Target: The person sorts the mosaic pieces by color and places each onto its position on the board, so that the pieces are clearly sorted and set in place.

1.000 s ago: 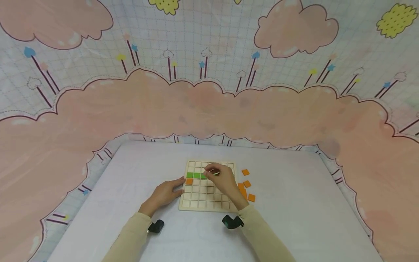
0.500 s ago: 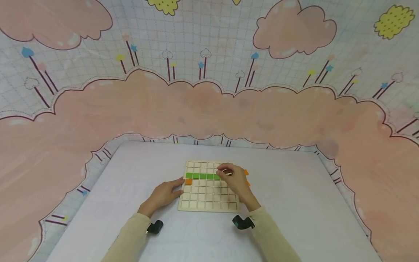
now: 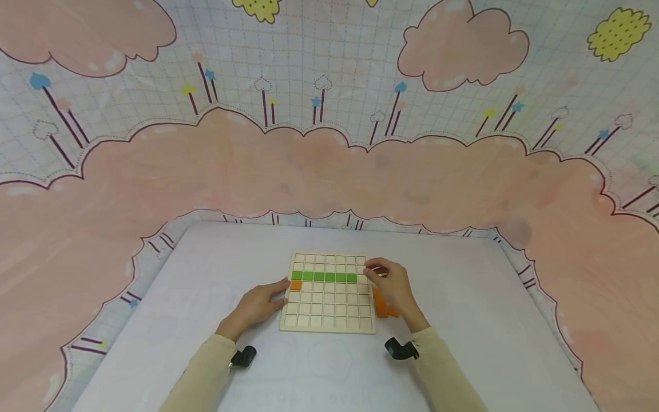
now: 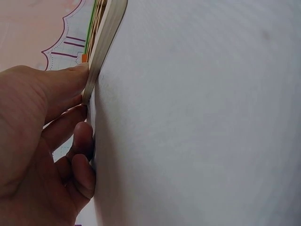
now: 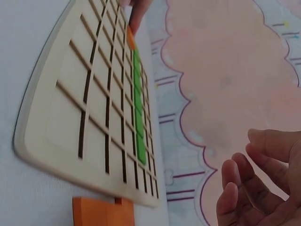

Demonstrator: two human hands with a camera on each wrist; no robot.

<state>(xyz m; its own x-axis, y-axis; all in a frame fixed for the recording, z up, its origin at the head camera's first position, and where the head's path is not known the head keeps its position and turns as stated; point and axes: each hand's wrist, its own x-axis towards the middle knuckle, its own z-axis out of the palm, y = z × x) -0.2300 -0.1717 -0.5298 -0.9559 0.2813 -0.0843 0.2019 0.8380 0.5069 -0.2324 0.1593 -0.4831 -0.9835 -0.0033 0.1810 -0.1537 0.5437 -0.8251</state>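
A pale wooden grid board (image 3: 329, 315) lies on the white table. Several green tiles (image 3: 324, 277) fill most of one row from the left, and a single orange tile (image 3: 296, 285) sits just below the first. My left hand (image 3: 257, 303) touches the board's left edge with thumb and index fingertips; in the left wrist view its thumb (image 4: 70, 80) meets the rim. Over the board's right edge hovers my right hand (image 3: 389, 281), its fingers loosely bent. The right wrist view shows nothing between those fingers (image 5: 256, 181).
Loose orange tiles (image 3: 381, 304) lie against the board's right side, partly hidden under my right hand. A dark wrist camera (image 3: 244, 357) sits on the left wrist, another camera (image 3: 401, 349) on the right. Patterned cloth (image 3: 329, 177) stands behind the table.
My right hand has moved rightward along the green row to the board's right edge, bringing more green tiles into view. It now covers some loose orange tiles. My left hand stays in place.
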